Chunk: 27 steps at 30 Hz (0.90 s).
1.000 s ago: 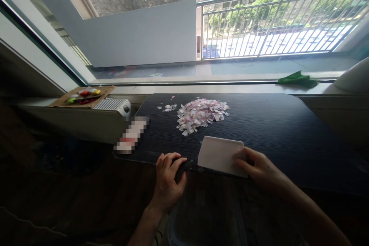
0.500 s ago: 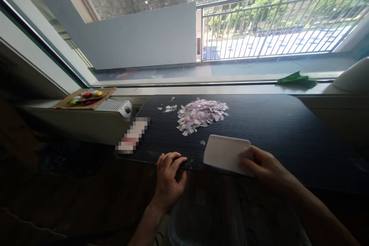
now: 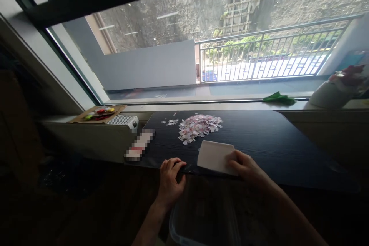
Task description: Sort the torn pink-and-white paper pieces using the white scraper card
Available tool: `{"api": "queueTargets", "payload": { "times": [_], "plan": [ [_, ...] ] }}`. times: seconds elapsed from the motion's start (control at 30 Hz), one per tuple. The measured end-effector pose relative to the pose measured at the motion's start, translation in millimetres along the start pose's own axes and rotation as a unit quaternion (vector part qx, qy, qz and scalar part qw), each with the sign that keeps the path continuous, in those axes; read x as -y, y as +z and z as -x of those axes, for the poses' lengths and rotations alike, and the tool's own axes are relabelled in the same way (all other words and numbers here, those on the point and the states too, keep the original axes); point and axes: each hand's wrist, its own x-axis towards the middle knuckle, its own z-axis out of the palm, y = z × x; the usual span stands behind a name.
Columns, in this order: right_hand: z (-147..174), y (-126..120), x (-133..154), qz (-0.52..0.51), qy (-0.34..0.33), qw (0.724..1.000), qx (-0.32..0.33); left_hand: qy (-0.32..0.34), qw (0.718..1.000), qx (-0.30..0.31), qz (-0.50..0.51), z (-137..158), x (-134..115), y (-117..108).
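Note:
My right hand (image 3: 240,163) grips the right end of a flat white scraper (image 3: 213,157), a rounded rectangle, low over the near edge of a dark wood-grain table (image 3: 253,127). My left hand (image 3: 172,177) rests at that same edge, fingers bent and thumb apart, holding nothing. Beyond the scraper lies a heap of small pinkish-white paper scraps (image 3: 198,127). A few loose scraps (image 3: 172,122) are scattered to its left. Below the edge, between my forearms, a clear plastic bin (image 3: 173,226) shows dimly; its contents are too dark to make out.
A blurred-out strip (image 3: 140,146) lies at the table's left end. Past it are a white ridged box (image 3: 123,121) and cardboard with colourful items (image 3: 99,112). On the windowsill sit a green cloth-like piece (image 3: 279,99) and a rounded white object (image 3: 331,94). A window stands behind.
The scraper and my right hand have shifted slightly left, closer to my left hand. My left hand stays at the edge. The view has tilted upward, showing more window.

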Motion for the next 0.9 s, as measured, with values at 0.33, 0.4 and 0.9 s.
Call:
{"api": "queueTargets", "payload": {
  "times": [0.33,0.4,0.9],
  "plan": [
    [-0.9,8.2,-11.4,-0.155,-0.016,0.985,-0.079,-0.003,1.000,-0.021,-0.001,-3.6,1.9,5.1],
    [-2.1,7.3,-12.9,-0.181,-0.019,0.975,-0.128,0.002,1.000,-0.030,-0.001,-4.3,0.2,3.9],
    [-20.9,5.1,-1.7,-0.179,-0.073,0.959,-0.205,0.010,0.998,-0.001,-0.055,1.0,11.0,11.6]
  ]
}}
